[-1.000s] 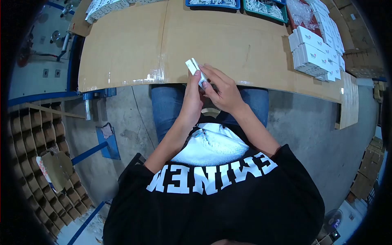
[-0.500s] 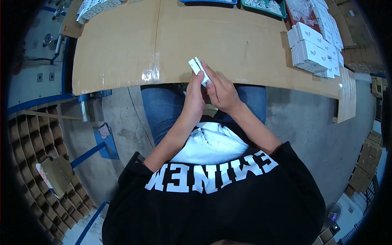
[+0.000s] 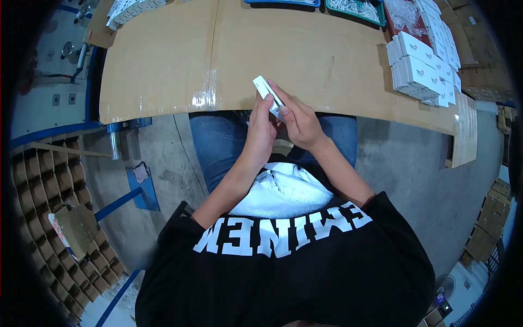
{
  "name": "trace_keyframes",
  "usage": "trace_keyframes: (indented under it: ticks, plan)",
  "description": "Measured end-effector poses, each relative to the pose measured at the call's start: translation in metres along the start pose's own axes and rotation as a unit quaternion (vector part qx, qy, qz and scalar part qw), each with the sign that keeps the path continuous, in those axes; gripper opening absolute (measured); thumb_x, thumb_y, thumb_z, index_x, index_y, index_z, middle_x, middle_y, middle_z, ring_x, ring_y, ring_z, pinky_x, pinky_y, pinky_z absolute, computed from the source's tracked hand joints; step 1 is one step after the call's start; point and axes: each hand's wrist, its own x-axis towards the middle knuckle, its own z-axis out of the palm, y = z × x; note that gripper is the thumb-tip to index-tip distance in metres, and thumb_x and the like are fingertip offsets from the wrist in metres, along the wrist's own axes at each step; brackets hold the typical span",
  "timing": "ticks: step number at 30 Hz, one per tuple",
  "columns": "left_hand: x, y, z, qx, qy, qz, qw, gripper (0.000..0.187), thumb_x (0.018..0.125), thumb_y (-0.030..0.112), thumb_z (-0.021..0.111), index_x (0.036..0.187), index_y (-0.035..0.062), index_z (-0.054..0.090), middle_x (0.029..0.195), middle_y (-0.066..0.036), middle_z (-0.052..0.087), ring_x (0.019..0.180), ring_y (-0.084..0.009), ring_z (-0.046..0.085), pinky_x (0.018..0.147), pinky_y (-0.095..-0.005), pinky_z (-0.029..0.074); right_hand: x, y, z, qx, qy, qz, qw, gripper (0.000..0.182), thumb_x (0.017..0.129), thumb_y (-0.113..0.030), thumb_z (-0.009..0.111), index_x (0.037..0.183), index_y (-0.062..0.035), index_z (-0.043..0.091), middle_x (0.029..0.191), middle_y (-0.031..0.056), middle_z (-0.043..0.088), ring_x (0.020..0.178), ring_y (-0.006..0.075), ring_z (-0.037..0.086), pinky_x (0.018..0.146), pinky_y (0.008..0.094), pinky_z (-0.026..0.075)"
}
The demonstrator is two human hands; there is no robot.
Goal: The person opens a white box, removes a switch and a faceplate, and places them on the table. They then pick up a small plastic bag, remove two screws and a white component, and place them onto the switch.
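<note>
A small, narrow white box is held between both of my hands above the table's near edge, tilted with its far end toward the upper left. My left hand grips it from the left, with the thumb lying along its top. From the other side my right hand closes on the same box, its fingers along the right side and its thumb near the close end. A dark slit runs along the box's length. The fingers under the box are hidden.
A cardboard-covered table spans the front. Stacked white boxes stand at its right, near a green tray of small white pieces and a blue tray. More white boxes sit back left. A divided cardboard rack is at left.
My right thumb has shifted slightly along the white box, and the box has turned a little in my hands, showing more of its top. The whole view has moved slightly.
</note>
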Motion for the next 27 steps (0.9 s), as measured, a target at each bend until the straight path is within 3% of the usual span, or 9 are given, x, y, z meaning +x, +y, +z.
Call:
trace_keyframes:
  ticks: [1,3,4,7,11,15,17,18,27]
  plan:
    - [0.001,0.001,-0.001,-0.001,0.0,-0.003,1.0,0.047,0.105,0.049,0.049,0.127,0.0078,0.054,0.115,-0.005,0.062,0.111,-0.0161,0.061,0.098,-0.0367,0.048,-0.003,0.003,-0.001,-0.001,0.0,0.003,1.0,0.043,0.109,-0.019,0.046,0.146,0.0014,0.052,0.139,0.0238,0.062,0.108,0.038,0.069,0.095,0.0405,0.054]
    - [0.003,0.008,0.001,-0.004,-0.021,-0.035,0.999,0.049,0.105,0.051,0.045,0.126,0.0073,0.054,0.114,-0.006,0.064,0.107,-0.0175,0.063,0.094,-0.037,0.051,-0.004,0.008,-0.004,0.047,-0.007,0.09,0.995,0.043,0.111,-0.022,0.043,0.147,-0.0008,0.052,0.138,0.0194,0.064,0.107,0.0283,0.07,0.093,0.0356,0.054]
    - [0.002,0.011,0.005,-0.023,-0.024,-0.043,0.999,0.053,0.105,0.053,0.043,0.126,0.0062,0.054,0.115,-0.008,0.065,0.106,-0.0197,0.065,0.091,-0.0375,0.054,-0.002,0.004,-0.003,0.154,0.044,0.141,0.977,0.042,0.112,-0.024,0.042,0.145,-0.0011,0.056,0.133,0.0142,0.068,0.102,0.0179,0.068,0.09,0.0321,0.054]
    - [0.001,0.017,0.006,-0.046,-0.048,-0.065,0.996,0.05,0.103,0.049,0.049,0.128,0.0064,0.051,0.115,-0.011,0.06,0.103,-0.0229,0.062,0.088,-0.0419,0.056,-0.003,0.018,-0.005,0.153,0.047,0.141,0.977,0.041,0.112,-0.026,0.044,0.14,-0.0013,0.061,0.128,0.0109,0.071,0.098,0.012,0.065,0.082,0.0283,0.055]
    - [0.001,0.015,0.001,-0.029,-0.037,-0.076,0.996,0.054,0.104,0.052,0.045,0.128,0.0041,0.051,0.12,-0.013,0.063,0.105,-0.0242,0.067,0.089,-0.0389,0.057,-0.005,0.036,0.002,0.151,0.083,0.143,0.975,0.037,0.111,-0.024,0.046,0.132,-0.001,0.066,0.123,0.0101,0.073,0.107,0.0133,0.068,0.069,0.023,0.056]
    - [-0.003,0.019,0.003,0.02,-0.028,-0.054,0.998,0.056,0.103,0.043,0.052,0.141,0.0022,0.046,0.124,-0.013,0.062,0.109,-0.0228,0.065,0.09,-0.0368,0.055,0.006,0.015,-0.004,0.276,0.1,0.29,0.911,0.038,0.11,-0.027,0.051,0.133,-0.0002,0.064,0.125,0.0083,0.069,0.114,0.0177,0.065,0.086,0.0303,0.057]
    - [-0.003,0.011,0.003,0.161,-0.03,0.109,0.981,0.065,0.102,0.032,0.058,0.155,0.0033,0.035,0.126,-0.012,0.061,0.114,-0.0196,0.061,0.093,-0.033,0.052,0.01,0.005,-0.005,0.287,0.096,0.274,0.913,0.039,0.109,-0.028,0.053,0.134,0.0007,0.062,0.124,0.0089,0.069,0.112,0.017,0.065,0.089,0.0305,0.056]
    - [-0.004,0.015,0.003,0.14,-0.05,0.106,0.983,0.074,0.096,0.009,0.067,0.16,0.0064,0.032,0.136,-0.015,0.057,0.121,-0.0196,0.06,0.099,-0.0304,0.05,0.01,0.0,-0.005,0.298,0.092,0.262,0.913,0.041,0.109,-0.029,0.055,0.135,0.0016,0.061,0.122,0.0096,0.069,0.11,0.0163,0.065,0.092,0.0308,0.054]
    - [-0.005,0.018,0.006,0.184,-0.126,0.17,0.96,0.081,0.091,0.003,0.073,0.16,0.0089,0.033,0.137,-0.012,0.056,0.122,-0.0188,0.058,0.104,-0.034,0.048,0.013,-0.023,-0.01,0.226,0.079,0.226,0.944,0.049,0.108,-0.028,0.058,0.142,0.0059,0.055,0.121,0.0126,0.07,0.108,0.0145,0.065,0.09,0.029,0.053]
